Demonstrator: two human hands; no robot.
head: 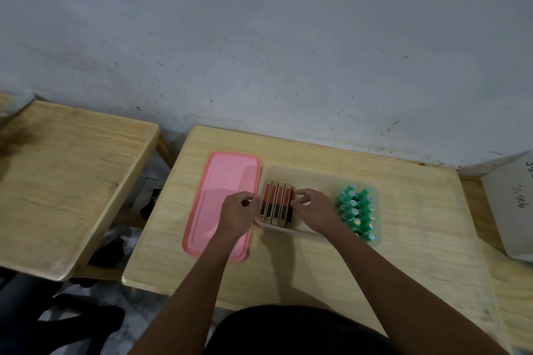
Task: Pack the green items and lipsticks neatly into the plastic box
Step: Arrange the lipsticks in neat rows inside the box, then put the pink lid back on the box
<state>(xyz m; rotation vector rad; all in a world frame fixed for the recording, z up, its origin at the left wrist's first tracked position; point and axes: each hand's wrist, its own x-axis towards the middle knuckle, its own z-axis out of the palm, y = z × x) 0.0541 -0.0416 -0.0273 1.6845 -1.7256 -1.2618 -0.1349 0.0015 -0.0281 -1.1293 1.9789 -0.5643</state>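
four lipsticks point(276, 202), one pink lid point(222, 204)

A second wooden table point(66, 181) stands left; a white carton point(510, 204) sits right.

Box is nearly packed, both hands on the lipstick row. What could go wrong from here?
1. The left hand and right hand squeeze the lipsticks from both sides; uneven pressure might tilt one out of the row.
2. The right wrist lies close to the green items, standing tightly packed; a careless pull back could topple some.
3. The plastic box looks light and may slide towards the pink lid.
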